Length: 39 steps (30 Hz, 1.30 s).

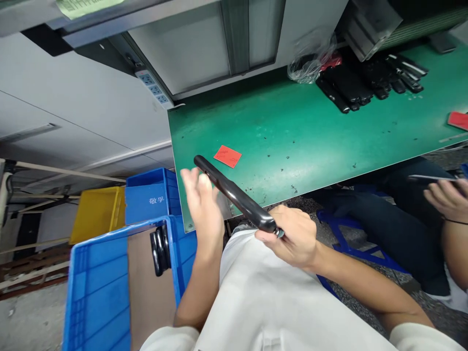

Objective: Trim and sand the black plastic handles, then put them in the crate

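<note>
A long, glossy black handle-shaped part (237,195) slants across the front of me, above the edge of the green table. Its near end, with a small metal tip, is gripped by my right hand (292,236). Close to the far end is my left hand (204,204), fingers stretched out and a little blurred; whether it touches the part I cannot tell. A red square pad (227,156) lies on the table just beyond that far end.
A blue crate (78,292) at lower left holds cardboard and several black parts (160,250). Black parts (347,85) and a clear plastic bag (309,61) lie at the table's back. At right, a co-worker's hand (448,197) holds a thin object. A yellow bin (97,214) stands left.
</note>
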Available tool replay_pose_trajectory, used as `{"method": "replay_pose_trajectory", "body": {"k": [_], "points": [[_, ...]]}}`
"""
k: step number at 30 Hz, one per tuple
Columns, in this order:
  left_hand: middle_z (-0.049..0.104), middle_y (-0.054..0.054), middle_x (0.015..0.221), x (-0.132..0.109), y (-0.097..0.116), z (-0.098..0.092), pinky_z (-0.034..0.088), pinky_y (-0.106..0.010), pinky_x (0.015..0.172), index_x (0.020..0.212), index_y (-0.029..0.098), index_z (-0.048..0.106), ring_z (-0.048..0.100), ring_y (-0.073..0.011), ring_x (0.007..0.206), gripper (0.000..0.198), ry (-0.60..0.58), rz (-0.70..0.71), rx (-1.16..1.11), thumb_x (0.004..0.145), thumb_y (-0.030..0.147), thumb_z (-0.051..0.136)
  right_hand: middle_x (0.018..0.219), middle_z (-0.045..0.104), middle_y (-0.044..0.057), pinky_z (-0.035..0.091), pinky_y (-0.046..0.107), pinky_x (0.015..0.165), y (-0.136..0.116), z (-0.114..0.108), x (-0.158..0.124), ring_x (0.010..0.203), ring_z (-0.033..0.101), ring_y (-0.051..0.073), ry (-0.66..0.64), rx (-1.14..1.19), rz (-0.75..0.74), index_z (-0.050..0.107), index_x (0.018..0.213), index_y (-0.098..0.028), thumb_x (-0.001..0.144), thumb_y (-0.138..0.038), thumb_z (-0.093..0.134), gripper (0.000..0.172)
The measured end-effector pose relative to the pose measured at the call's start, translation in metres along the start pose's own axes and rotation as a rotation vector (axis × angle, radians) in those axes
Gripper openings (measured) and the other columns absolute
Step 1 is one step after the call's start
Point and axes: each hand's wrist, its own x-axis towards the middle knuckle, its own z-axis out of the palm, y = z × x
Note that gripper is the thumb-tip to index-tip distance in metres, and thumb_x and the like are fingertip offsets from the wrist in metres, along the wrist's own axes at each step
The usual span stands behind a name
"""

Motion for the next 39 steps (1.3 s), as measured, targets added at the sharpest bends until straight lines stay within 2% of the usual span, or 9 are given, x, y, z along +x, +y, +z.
{"method": "replay_pose_trajectory", "body": {"k": [2,3,5,7,10,16,18,24,39], "points": [[0.02,-0.009,0.177,-0.016,0.004,-0.018,0.034,-0.047,0.127,0.164,0.037,0.036,0.024,-0.0286,0.163,0.073,-0.082,0.399,0.307,0.099,0.034,0.069,0.066,0.059,-0.001,0.041,0.024,0.054,-0.004,-0.007,0.007,0.057,0.05,0.01,0.009,0.012,0.041,0.057,0.085,-0.019,0.106,-0.032,0.056,0.026],[0.02,-0.008,0.178,-0.021,0.007,-0.027,0.027,-0.053,0.13,0.167,0.039,0.03,0.017,-0.0323,0.165,0.087,-0.216,0.636,0.465,0.094,0.029,0.076,0.066,0.058,-0.002,0.04,0.024,0.054,-0.007,-0.009,0.01,0.057,0.049,0.01,-0.005,0.026,0.048,0.057,0.084,-0.019,0.106,-0.032,0.057,0.026],[0.034,-0.012,0.173,-0.025,0.012,-0.041,0.023,-0.062,0.13,0.168,0.035,0.03,0.023,-0.0369,0.163,0.09,-0.492,0.978,0.658,0.092,0.021,0.077,0.064,0.056,-0.003,0.038,0.025,0.053,-0.011,-0.013,0.014,0.056,0.047,0.01,-0.057,0.061,0.043,0.056,0.082,-0.019,0.106,-0.034,0.057,0.028],[0.057,-0.015,0.156,-0.022,0.017,-0.049,0.034,-0.061,0.126,0.164,0.027,0.041,0.044,-0.0362,0.153,0.075,-0.66,1.101,0.645,0.096,0.018,0.07,0.064,0.053,-0.004,0.037,0.025,0.053,-0.014,-0.017,0.017,0.056,0.045,0.01,-0.122,0.11,0.03,0.054,0.081,-0.02,0.106,-0.038,0.057,0.031],[0.073,-0.013,0.137,-0.016,0.019,-0.051,0.055,-0.051,0.113,0.157,0.023,0.051,0.065,-0.032,0.135,0.062,-0.692,1.092,0.524,0.097,0.013,0.067,0.073,0.06,-0.001,0.043,0.023,0.057,-0.015,-0.026,0.021,0.061,0.052,0.01,-0.206,0.21,0.061,0.057,0.094,-0.018,0.109,-0.046,0.048,0.033],[0.076,-0.009,0.132,-0.018,0.02,-0.05,0.06,-0.054,0.108,0.136,0.023,0.068,0.068,-0.0333,0.131,0.046,-0.567,1.176,0.469,0.092,0.009,0.074,0.087,0.068,0.004,0.051,0.029,0.071,-0.013,-0.052,0.029,0.076,0.058,0.014,-0.332,0.204,-0.008,0.057,0.111,-0.017,0.11,-0.019,0.035,0.022],[0.077,-0.008,0.13,-0.02,0.023,-0.05,0.061,-0.054,0.107,0.133,0.023,0.068,0.068,-0.0321,0.13,0.042,-0.546,1.2,0.493,0.094,0.01,0.073,0.083,0.066,0.004,0.046,0.03,0.067,-0.014,-0.054,0.032,0.071,0.054,0.015,-0.352,0.119,-0.079,0.059,0.109,-0.016,0.111,-0.023,0.034,0.026],[0.078,-0.006,0.129,-0.022,0.034,-0.049,0.061,-0.055,0.107,0.127,0.023,0.069,0.068,-0.0324,0.131,0.033,-0.554,1.272,0.502,0.095,0.015,0.075,0.061,0.042,-0.002,0.028,0.032,0.052,-0.017,-0.05,0.034,0.057,0.034,0.014,-0.279,-0.156,-0.267,0.058,0.071,-0.019,0.102,-0.07,0.044,0.062],[0.077,-0.016,0.127,-0.018,0.039,-0.047,0.062,-0.056,0.106,0.128,0.009,0.069,0.065,-0.0349,0.134,0.027,-0.711,1.265,0.479,0.101,0.01,0.062,0.061,0.034,-0.003,0.026,0.031,0.053,-0.02,-0.054,0.043,0.059,0.028,0.016,-0.276,-0.406,-0.399,0.046,0.065,-0.024,0.106,-0.064,0.039,0.058]]}}
